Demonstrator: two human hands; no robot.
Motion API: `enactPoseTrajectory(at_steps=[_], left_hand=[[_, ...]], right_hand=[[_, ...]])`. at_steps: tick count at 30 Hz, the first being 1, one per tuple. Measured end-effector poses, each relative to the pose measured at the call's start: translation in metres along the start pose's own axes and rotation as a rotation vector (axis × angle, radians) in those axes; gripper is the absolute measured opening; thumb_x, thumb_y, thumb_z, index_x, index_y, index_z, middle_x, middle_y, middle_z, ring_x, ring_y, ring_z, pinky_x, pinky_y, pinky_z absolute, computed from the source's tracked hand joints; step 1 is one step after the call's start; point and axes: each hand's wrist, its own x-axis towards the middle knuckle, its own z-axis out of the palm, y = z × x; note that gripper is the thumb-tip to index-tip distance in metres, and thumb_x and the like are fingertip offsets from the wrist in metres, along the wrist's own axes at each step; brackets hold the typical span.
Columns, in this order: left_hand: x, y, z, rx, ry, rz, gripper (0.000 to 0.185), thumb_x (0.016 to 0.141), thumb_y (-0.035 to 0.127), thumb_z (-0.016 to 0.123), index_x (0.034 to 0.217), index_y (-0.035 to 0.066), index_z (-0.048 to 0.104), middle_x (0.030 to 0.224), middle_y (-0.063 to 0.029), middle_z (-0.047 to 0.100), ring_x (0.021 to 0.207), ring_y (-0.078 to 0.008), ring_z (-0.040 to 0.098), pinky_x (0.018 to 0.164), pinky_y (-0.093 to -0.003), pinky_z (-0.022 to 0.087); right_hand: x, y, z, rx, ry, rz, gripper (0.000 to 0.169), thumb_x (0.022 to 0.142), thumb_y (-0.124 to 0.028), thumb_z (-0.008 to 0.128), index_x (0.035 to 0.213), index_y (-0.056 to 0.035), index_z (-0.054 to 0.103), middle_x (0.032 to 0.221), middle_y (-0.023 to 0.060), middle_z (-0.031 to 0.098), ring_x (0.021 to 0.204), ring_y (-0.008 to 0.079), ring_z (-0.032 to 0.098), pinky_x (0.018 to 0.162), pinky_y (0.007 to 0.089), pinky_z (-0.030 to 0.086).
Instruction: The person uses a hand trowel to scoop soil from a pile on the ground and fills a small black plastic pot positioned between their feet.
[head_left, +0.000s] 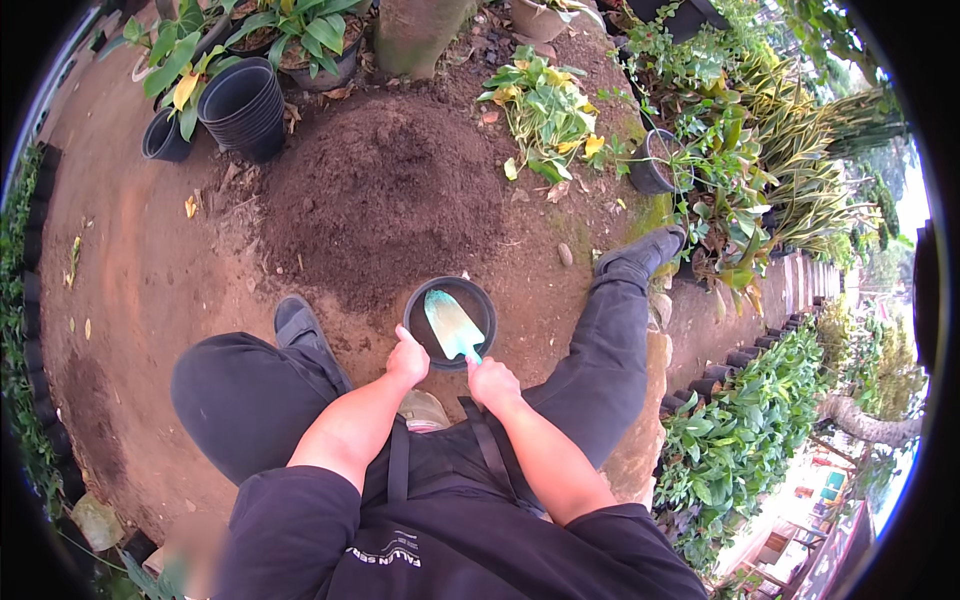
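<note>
A turquoise hand trowel (453, 322) has its handle in the fist of my right hand (495, 383). Its soil-smeared blade lies over the mouth of a round black plastic plant pot (488, 298). My left hand (409, 360) grips the pot's near left rim, thumb up along the edge. The pot stands on the bare ground between my legs, and dark soil shows inside beside the blade; how full it is I cannot tell. Just beyond the pot rises a broad mound of loose dark soil (382, 195).
Stacked black pots (241, 105) stand left of the mound, next to potted leafy plants (319, 45). Uprooted-looking leafy cuttings (541, 109) lie to its right. A tree trunk (418, 37) stands behind it. Another black pot (656, 161) and a stone (565, 254) are near my right shoe (641, 255).
</note>
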Motion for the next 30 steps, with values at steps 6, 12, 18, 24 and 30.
enactPoseTrajectory(at_steps=[6,12,18,24,30], left_hand=[[-0.01,0.012,-0.01,0.101,0.031,0.019,0.057,0.088,0.018,0.033,0.135,-0.002,0.007,0.111,-0.0252,0.055,0.103,-0.0362,0.055,0.088,-0.0426,0.042],[-0.01,0.022,-0.028,0.238,0.424,0.263,0.037,0.091,0.031,0.034,0.119,0.005,0.036,0.092,-0.0219,0.061,0.087,-0.0359,0.06,0.075,-0.0476,0.046],[0.011,0.023,-0.043,0.357,0.24,0.329,0.037,0.088,0.017,0.036,0.122,0.002,0.033,0.094,-0.0239,0.06,0.09,-0.0378,0.059,0.078,-0.0462,0.046],[0.017,0.028,-0.04,0.323,0.241,0.274,0.046,0.079,0.01,0.045,0.122,0.001,0.031,0.097,-0.025,0.059,0.093,-0.0384,0.058,0.082,-0.0468,0.044],[0.002,0.02,-0.026,0.174,0.286,0.194,0.04,0.087,0.017,0.036,0.126,0.008,0.032,0.099,-0.0251,0.059,0.094,-0.0405,0.057,0.082,-0.0485,0.043]], right_hand=[[0.024,0.013,0.021,0.044,-0.026,-0.002,0.059,0.091,-0.049,0.03,0.105,0.0045,0.051,0.104,0.026,0.057,0.101,0.0382,0.055,0.086,0.0451,0.043],[0.001,0.006,-0.015,0.01,-0.051,0.008,0.057,0.09,-0.048,0.032,0.108,0.001,0.054,0.107,0.024,0.057,0.103,0.0372,0.054,0.087,0.0446,0.043],[0.002,0.014,-0.019,0.024,-0.004,0.055,0.054,0.091,-0.046,0.032,0.106,0.0002,0.056,0.107,0.0213,0.058,0.103,0.036,0.055,0.087,0.0441,0.044],[0.019,0.017,0.005,0.119,-0.042,0.049,0.059,0.092,-0.047,0.027,0.108,0.0014,0.056,0.108,0.0246,0.056,0.105,0.0368,0.053,0.089,0.0441,0.042],[-0.005,0.009,-0.032,0.032,-0.047,0.019,0.057,0.092,-0.046,0.028,0.107,0.0008,0.058,0.11,0.0227,0.056,0.106,0.0352,0.053,0.089,0.0435,0.042]])
